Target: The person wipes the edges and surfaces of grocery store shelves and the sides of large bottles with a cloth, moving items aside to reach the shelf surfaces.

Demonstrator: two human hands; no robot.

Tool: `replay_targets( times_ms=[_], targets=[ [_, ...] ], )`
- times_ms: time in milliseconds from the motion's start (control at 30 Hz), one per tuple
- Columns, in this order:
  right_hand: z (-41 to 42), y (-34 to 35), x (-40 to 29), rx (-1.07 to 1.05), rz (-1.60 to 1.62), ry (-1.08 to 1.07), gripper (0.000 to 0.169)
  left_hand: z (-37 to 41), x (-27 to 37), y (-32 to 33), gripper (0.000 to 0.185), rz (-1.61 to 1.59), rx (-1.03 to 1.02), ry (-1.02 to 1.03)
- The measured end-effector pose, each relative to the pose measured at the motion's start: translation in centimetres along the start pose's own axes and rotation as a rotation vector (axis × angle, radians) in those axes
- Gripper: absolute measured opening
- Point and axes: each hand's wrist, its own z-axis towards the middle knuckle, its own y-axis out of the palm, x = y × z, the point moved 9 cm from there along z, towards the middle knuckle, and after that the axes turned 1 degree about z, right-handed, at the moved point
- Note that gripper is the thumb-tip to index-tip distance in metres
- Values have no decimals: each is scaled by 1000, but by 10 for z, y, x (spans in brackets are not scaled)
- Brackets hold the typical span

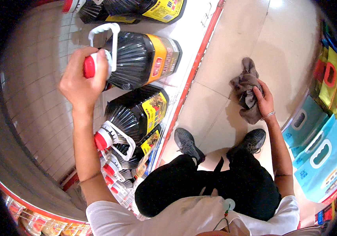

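Observation:
My left hand (83,76) grips the red-and-white cap and neck of a large dark plastic jug (130,59). The jug stands on a white store shelf (196,31), its white loop handle (115,44) swung out to the side and an orange label facing the aisle. In my right hand (264,98) is a crumpled grey-brown cloth (246,88), held above the tiled floor. Beside the gripped jug is another dark jug (139,112) with a yellow label and a red cap.
Further dark jugs (156,10) stand along the same shelf, which has a red front rail (199,59). Across the tiled aisle (215,100) are light blue handled bags (323,165) and gold-and-red packages (330,79). A lower rack (47,225) holds jars.

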Motion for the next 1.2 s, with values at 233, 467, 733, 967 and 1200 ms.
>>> replay_targets(
  times_ms=[233, 467, 733, 967, 1200],
  targets=[
    [2, 26, -100, -80, 244, -63, 40, -4, -29, 17, 39, -384, -288, -257],
    [-55, 169, -347, -251, -181, -1050, 41, -16, -38, 24, 49, -458, -118, -340],
    [-39, 190, -265, -303, -599, -1003, 41, -10, -35, 23, 50, -369, -271, -342],
    [-41, 138, -223, -591, 26, -615, 40, -9, -37, 23, 43, -402, -307, -431],
    [19, 50, -135, -437, 701, 56, 57, 87, -37, 8, 47, -222, -63, -265]
  ],
)
